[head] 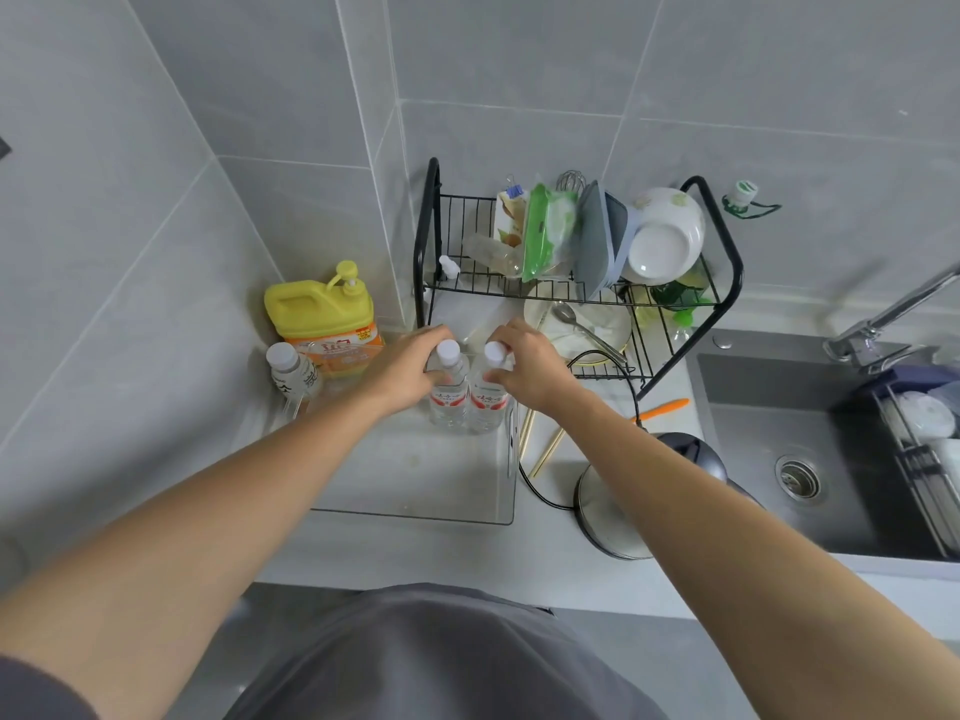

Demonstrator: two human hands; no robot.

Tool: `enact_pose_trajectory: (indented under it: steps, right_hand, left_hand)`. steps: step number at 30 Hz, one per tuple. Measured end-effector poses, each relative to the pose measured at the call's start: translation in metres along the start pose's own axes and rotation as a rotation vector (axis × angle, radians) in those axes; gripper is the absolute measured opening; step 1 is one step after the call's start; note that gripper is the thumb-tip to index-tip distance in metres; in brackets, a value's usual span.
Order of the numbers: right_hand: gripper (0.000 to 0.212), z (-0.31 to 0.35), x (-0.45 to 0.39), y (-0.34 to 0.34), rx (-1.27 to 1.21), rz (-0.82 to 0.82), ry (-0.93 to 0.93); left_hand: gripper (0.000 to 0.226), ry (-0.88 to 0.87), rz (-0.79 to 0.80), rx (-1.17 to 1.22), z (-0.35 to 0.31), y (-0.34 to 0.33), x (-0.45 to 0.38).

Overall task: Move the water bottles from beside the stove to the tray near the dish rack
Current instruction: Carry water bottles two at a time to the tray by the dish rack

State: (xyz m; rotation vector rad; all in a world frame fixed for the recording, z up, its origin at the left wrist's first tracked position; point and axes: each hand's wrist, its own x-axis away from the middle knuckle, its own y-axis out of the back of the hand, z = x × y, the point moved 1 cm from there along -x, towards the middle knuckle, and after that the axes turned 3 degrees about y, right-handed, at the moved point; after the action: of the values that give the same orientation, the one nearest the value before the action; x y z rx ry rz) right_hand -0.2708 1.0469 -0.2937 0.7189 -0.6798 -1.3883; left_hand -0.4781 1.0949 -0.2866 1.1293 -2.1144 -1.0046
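— What do you have on the head camera?

— Two water bottles, both upright, long axes vertical, white caps up. The left water bottle (448,389) and the right water bottle (488,394) stand touching side by side in the far right corner of the clear tray (506,478), just in front of the black dish rack (571,288).

— And my hands?

— My left hand (410,367) is wrapped around the left bottle's shoulder, fingers curled tight on it. My right hand (530,363) pinches the right bottle at its neck, fingers closed on it.

— Anything beside them?

— A third capped bottle (291,374) stands at the tray's left, next to the yellow detergent jug (324,314).
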Motion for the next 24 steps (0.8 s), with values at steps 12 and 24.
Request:
enact_pose_trajectory:
  steps: [12,24]
  right_hand:
    - [0.065,0.031,0.024,0.03,0.24,-0.038,-0.004]
    - [0.075,0.05,0.104,0.06,0.319,-0.234,0.017]
  left_hand:
    - [0.067,0.2,-0.143,-0.267,-0.054,0.03,0.03]
    - [0.071,0.029,-0.344,-0.439,-0.09,0.041,0.089]
